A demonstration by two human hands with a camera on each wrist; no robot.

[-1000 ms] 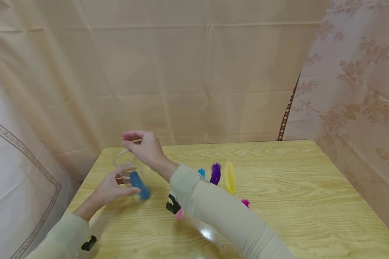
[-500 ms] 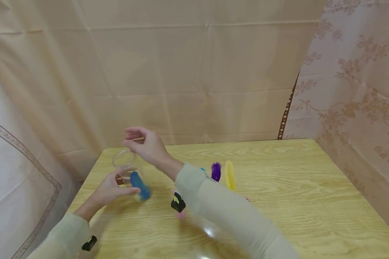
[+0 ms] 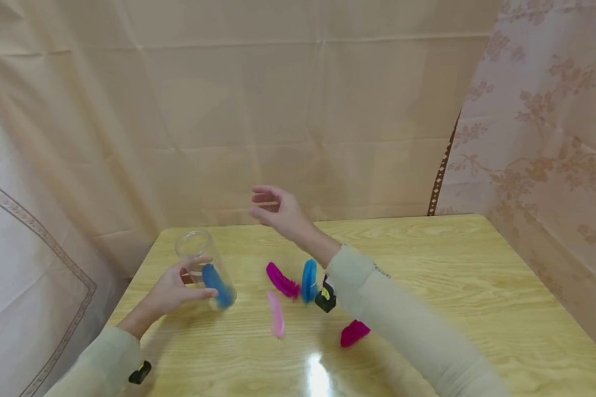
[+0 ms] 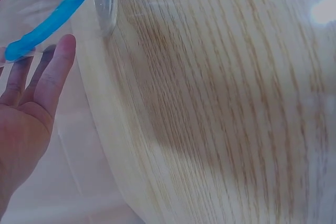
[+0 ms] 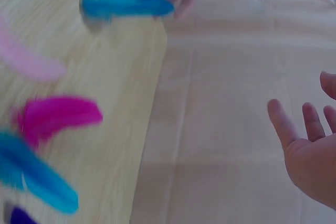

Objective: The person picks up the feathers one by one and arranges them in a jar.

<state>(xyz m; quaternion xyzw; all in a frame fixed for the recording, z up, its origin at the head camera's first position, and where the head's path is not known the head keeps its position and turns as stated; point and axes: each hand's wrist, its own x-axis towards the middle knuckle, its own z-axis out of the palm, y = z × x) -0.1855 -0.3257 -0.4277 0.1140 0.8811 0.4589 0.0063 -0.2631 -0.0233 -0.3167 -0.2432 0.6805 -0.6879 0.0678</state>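
Observation:
My left hand grips a tall clear cylindrical container at the left of the table, fingers and thumb around its side. Inside stands a blue feather, slanting and seen through the wall; the left wrist view shows this blue feather beyond the fingers. Raised over the table's back edge, my right hand is empty, its fingers loosely bent and apart. On the wood below lie a magenta feather, a second blue feather and a light pink feather.
A dark pink feather lies nearer the front, partly covered by the right sleeve. A purple feather shows at the corner of the right wrist view. The wooden table ends at a beige curtain.
My right hand has moved right, away from the container's rim, uncovering the magenta and blue feathers. The right sleeve now hides the yellow feather. My left hand stays on the container.

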